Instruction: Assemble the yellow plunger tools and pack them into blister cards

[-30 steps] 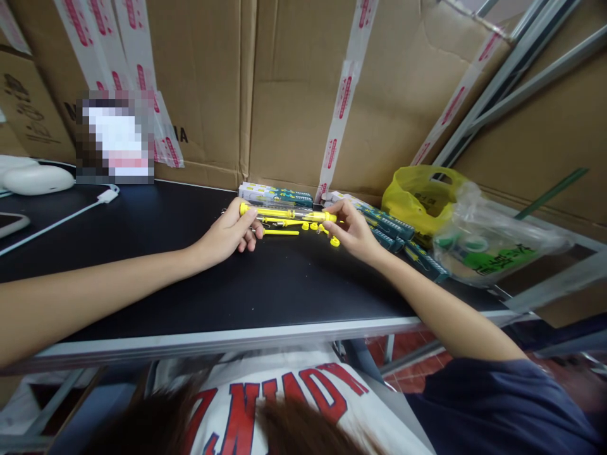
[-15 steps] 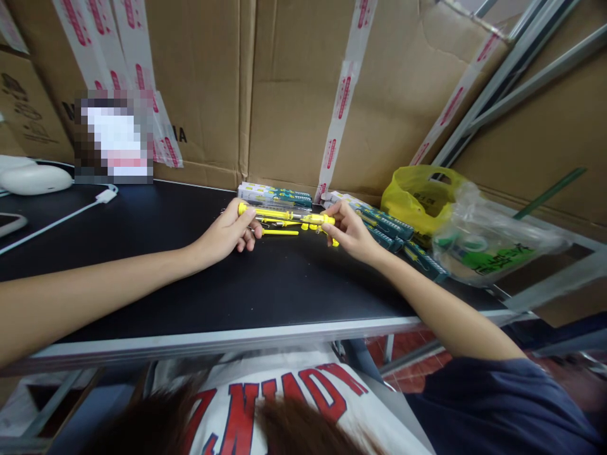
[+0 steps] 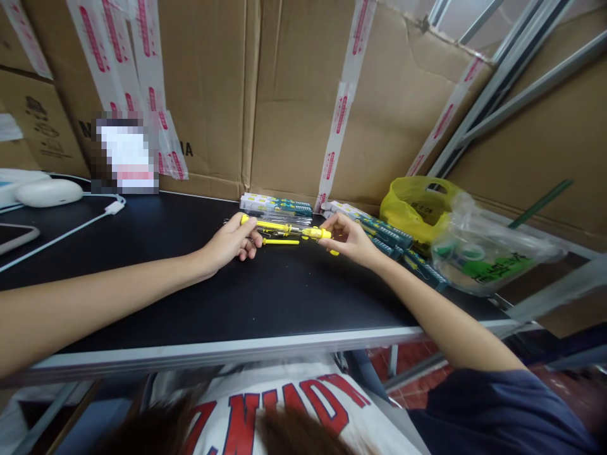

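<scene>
My left hand (image 3: 238,236) is closed round the left yellow end of a slim, pen-like yellow tool (image 3: 274,225) with a metal-looking middle. My right hand (image 3: 348,237) has its thumb and fingers curled about the tool's thick yellow right end (image 3: 317,233). The tool is held nearly level above the black table, its right end a little lower. Below it lies a thin yellow stick (image 3: 281,242). Small yellow parts lie partly hidden behind the tool and my right fingers. Clear tubes (image 3: 279,218) lie just behind.
A white and teal printed box (image 3: 275,204) lies against the cardboard wall. Several similar boxes (image 3: 374,224) are to the right, beside a yellow plastic bag (image 3: 412,205) and a clear bag (image 3: 488,253). At left are a white cable (image 3: 61,234), a phone (image 3: 18,237) and a white rounded object (image 3: 49,192).
The view has shifted slightly, so the table sits lower in the picture. The tool's right end has dipped, and the right hand's fingers have moved slightly at that end.
</scene>
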Tool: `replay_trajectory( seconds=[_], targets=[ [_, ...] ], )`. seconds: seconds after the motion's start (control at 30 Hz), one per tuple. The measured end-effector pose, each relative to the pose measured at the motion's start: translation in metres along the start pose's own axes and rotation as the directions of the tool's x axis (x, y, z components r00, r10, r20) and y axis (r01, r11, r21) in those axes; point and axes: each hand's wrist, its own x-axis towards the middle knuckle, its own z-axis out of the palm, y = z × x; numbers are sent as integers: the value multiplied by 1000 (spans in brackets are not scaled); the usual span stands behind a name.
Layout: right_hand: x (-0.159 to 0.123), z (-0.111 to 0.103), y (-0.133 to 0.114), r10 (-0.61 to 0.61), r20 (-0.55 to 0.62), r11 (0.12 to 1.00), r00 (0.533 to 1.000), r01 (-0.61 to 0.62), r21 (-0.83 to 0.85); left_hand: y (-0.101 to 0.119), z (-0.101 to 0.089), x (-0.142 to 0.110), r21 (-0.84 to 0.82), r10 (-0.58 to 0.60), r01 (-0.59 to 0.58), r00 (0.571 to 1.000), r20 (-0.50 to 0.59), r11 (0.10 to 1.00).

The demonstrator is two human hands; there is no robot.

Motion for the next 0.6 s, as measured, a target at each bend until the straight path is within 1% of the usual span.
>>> replay_trajectory(
  seconds=[0.17,0.27,0.6],
  targets=[
    [1,-1,1,-4,-24,996,1000,1,-94,0,0,2,-13,-25,25,999,-45,1000],
    [1,0,-1,-15,-28,990,999,11,-140,3,0,0,-21,-29,28,998,-51,999],
    [-1,5,-2,-61,-78,990,995,51,-132,7,2,-4,-3,-11,11,999,-42,1000]
  ],
)
